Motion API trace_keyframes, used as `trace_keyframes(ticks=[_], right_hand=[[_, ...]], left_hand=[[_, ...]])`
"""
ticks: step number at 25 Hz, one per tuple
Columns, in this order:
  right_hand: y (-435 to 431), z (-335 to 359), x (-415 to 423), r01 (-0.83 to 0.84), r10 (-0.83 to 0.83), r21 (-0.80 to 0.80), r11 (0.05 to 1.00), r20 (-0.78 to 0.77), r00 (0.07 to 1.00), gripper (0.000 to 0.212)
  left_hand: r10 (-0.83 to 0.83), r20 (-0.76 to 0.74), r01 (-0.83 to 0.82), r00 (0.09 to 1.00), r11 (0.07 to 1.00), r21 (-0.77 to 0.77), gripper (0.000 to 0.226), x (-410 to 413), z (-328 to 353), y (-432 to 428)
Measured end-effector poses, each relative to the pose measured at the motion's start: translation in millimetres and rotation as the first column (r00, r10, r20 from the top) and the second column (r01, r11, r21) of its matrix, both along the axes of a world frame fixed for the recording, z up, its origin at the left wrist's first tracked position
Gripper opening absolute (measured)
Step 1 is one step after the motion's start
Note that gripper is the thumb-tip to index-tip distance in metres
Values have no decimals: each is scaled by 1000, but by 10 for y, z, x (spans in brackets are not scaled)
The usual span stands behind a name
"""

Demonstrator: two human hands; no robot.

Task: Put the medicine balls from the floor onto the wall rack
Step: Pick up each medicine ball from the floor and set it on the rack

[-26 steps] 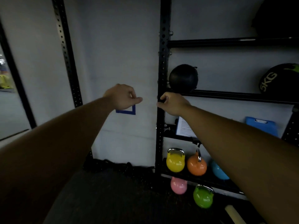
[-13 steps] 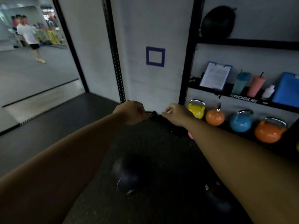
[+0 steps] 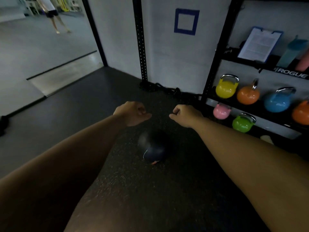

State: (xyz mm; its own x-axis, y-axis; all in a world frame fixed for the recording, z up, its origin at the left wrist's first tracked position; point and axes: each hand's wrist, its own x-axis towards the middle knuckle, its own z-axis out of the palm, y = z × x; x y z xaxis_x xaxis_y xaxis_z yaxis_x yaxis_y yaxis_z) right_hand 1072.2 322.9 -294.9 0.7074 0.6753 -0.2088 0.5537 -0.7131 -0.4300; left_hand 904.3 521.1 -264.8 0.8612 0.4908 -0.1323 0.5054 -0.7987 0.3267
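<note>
A dark medicine ball [image 3: 153, 148] lies on the black rubber floor, in the middle of the view. Both my arms reach forward above it. My left hand [image 3: 133, 113] hangs just beyond and left of the ball, fingers loosely curled and holding nothing. My right hand [image 3: 185, 114] is level with it on the right, also loosely curled and empty. Neither hand touches the ball. The black wall rack [image 3: 215, 52] stands at the right; only its lower shelves show.
Coloured kettlebells [image 3: 226, 88] fill the rack's lower shelves, with a clipboard [image 3: 258, 44] and bottles above. A black rope [image 3: 167, 89] lies coiled by the wall. A black upright post [image 3: 141, 39] stands at the wall. A mirror [image 3: 41, 39] at left reflects a person.
My view has dropped from the rack's upper shelves down to the floor. Both hands came away from the rack upright and now hover low over the ball on the floor.
</note>
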Motion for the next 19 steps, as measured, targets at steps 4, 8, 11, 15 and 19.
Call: trace_keyframes(ticks=[4, 8, 11, 15, 19], right_hand=[[557, -236, -263, 3, -3, -58, 998, -3, 1000, 43], [1015, -383, -420, 31, -34, -95, 995, -35, 999, 45], [1241, -536, -419, 52, -60, -119, 992, -59, 996, 46], [1406, -864, -137, 67, -85, -143, 987, -119, 989, 50], [1578, -1509, 542, 84, -121, -197, 977, -186, 975, 59]], left_hand=[[-47, -34, 45, 998, 997, -64, 39, -236, -360, 573], [-89, -71, 83, 993, 993, -90, 42, -195, -506, 987], [-101, -78, 90, 992, 988, -126, 41, -37, -681, 1220], [-135, -130, 113, 982, 980, -165, 46, 325, -1017, 1405], [-136, -170, 108, 976, 981, -161, 55, 886, -1535, 1733]])
